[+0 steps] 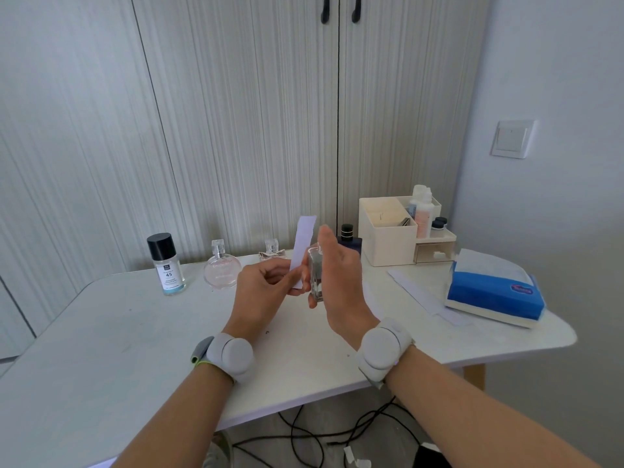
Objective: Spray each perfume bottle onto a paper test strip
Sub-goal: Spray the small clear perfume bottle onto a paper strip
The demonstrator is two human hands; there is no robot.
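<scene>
My left hand (266, 285) pinches a white paper test strip (304, 244) that stands upright above the table. Right beside it, my right hand (341, 282) holds a clear rectangular perfume bottle (315, 275) upright, with the index finger raised over its top. The strip and bottle almost touch. Along the back of the white table (135, 332) stand a black-capped bottle marked 45 (166, 265), a round pink perfume bottle (222, 270), a small pink bottle (271, 253) partly hidden by my left hand, and a dark blue bottle (347, 236) behind my right hand.
A cream organiser box (388, 234) with small bottles stands at the back right. A blue tissue pack (493, 292) lies on the right, with spare paper strips (422, 292) beside it. Cables lie on the floor under the table's front edge.
</scene>
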